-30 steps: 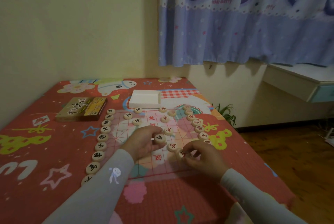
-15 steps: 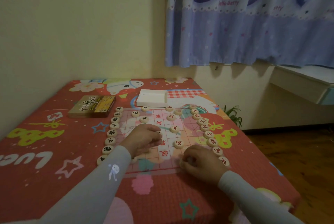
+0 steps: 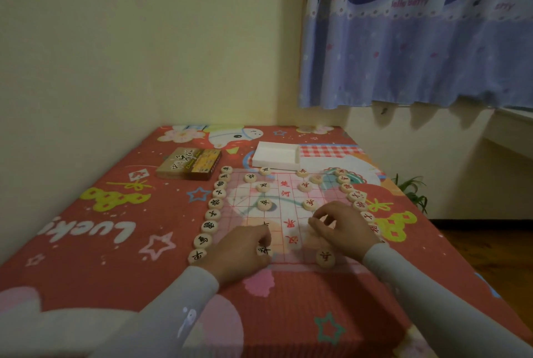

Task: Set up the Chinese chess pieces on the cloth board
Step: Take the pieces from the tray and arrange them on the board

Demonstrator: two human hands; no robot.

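Red bedspread [image 3: 86, 242] holds box [image 3: 190, 167], tray [image 3: 274, 155]; both hands [image 3: 242, 251] pinch pieces [image 3: 264, 249].

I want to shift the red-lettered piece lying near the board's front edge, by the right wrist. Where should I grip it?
Pinch the red-lettered piece across its round rim, coming from straight above. It is a flat disc lying face up on the cloth board, with nothing touching its sides.

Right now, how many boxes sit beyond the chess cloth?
2. A closed brown cardboard chess box lies off the far left corner of the cloth board. A shallow white open box sits to its right, past the far edge. None appears hidden.
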